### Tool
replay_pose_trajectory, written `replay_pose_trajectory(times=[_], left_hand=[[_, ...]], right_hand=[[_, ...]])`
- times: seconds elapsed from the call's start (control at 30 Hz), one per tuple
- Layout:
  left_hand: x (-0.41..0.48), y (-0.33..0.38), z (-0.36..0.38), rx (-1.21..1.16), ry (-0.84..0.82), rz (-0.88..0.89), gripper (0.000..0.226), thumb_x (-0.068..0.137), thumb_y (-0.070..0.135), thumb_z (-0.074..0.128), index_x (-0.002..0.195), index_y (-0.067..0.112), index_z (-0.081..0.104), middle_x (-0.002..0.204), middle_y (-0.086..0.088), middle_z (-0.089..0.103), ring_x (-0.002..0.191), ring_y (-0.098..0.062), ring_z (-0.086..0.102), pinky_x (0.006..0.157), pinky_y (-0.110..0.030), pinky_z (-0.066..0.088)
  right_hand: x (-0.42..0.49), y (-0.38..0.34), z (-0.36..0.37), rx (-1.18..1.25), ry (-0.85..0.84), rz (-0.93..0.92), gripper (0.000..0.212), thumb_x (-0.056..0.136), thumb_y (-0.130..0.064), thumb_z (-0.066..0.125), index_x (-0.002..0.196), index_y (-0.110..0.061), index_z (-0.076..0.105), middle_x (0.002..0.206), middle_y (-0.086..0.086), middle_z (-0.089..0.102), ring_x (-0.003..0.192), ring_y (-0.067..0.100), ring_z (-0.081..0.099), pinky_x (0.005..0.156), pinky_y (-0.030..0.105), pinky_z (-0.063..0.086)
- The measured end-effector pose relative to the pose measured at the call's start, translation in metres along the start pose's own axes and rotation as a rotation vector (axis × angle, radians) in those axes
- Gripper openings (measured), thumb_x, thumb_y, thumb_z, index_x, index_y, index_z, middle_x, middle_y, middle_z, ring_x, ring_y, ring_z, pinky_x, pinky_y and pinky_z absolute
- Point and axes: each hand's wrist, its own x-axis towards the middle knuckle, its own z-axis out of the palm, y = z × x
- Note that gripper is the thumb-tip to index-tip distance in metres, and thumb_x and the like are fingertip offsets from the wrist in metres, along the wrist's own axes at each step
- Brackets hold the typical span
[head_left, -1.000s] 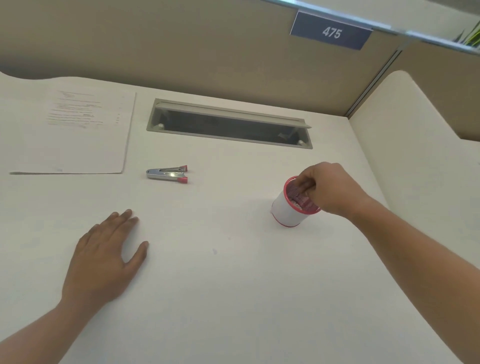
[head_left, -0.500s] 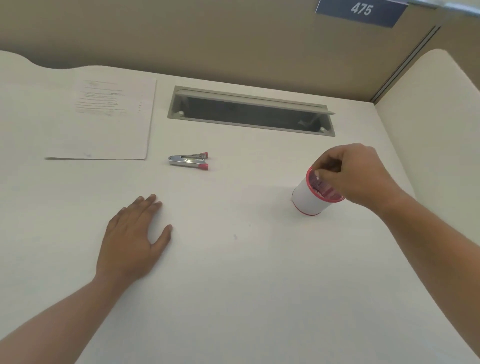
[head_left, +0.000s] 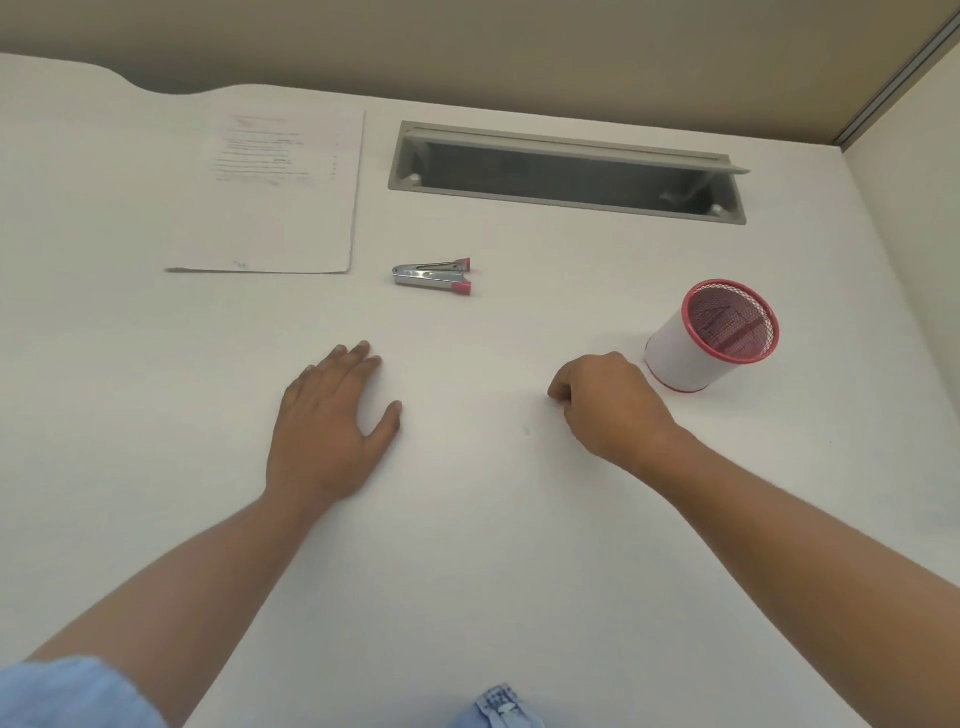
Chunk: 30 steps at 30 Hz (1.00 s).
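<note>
My left hand (head_left: 327, 431) lies flat on the white desk (head_left: 467, 571), fingers straight and spread, holding nothing. My right hand (head_left: 608, 410) rests on the desk just left of a white pen cup (head_left: 685, 358) with a red rim and red mesh inside. Its fingers are curled under the palm; nothing shows in them. The cup stands upright and untouched, with thin red items inside. A small chrome stapler (head_left: 431, 275) with pink ends lies beyond my left hand.
A printed sheet of paper (head_left: 280, 192) lies at the back left. A grey cable slot (head_left: 566, 137) with its lid open is set into the desk at the back. Beige partition walls (head_left: 519, 47) close the back and right sides.
My right hand left the cup's rim and came down onto the desk to its left. The camera tilted down; my left hand stayed flat.
</note>
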Motion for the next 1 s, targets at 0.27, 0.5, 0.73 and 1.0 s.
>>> replay_pose_trajectory(times=[0.27,0.5,0.73,1.0], left_hand=[[0.000,0.000,0.000,0.001,-0.005,-0.001,0.061,0.092,0.056,0.041,0.143,0.024,0.048,0.158,0.009,0.040,0.149,-0.015,0.031,0.122,-0.039,0.021],[0.000,0.000,0.000,0.006,0.004,-0.005,0.062,0.091,0.057,0.040,0.143,0.024,0.048,0.158,0.009,0.040,0.149,-0.014,0.030,0.123,-0.039,0.020],[0.000,0.000,-0.001,-0.003,-0.002,-0.005,0.062,0.091,0.057,0.039,0.143,0.024,0.047,0.158,0.009,0.040,0.150,-0.014,0.029,0.123,-0.039,0.019],[0.000,0.000,-0.001,0.000,-0.004,-0.006,0.061,0.091,0.056,0.040,0.143,0.024,0.048,0.158,0.009,0.040,0.150,-0.014,0.030,0.123,-0.038,0.019]], right_hand=[[-0.013,-0.023,0.015,0.012,-0.054,-0.163,0.032,0.079,0.001,0.047,0.094,-0.014,0.071,0.093,0.005,0.072,0.085,0.028,0.064,0.074,0.038,0.055],[-0.006,-0.005,0.001,0.167,-0.034,-0.127,0.032,0.085,0.000,0.050,0.102,-0.015,0.073,0.103,0.001,0.074,0.097,0.021,0.065,0.085,0.034,0.053],[-0.009,-0.014,0.015,-0.049,-0.136,-0.334,0.019,0.089,-0.016,0.051,0.098,-0.016,0.068,0.100,0.000,0.063,0.088,0.024,0.058,0.073,0.034,0.049],[-0.011,-0.043,0.000,-0.433,-0.193,-0.412,0.023,0.051,0.008,0.023,0.056,-0.013,0.032,0.056,0.006,0.035,0.050,0.022,0.033,0.044,0.029,0.023]])
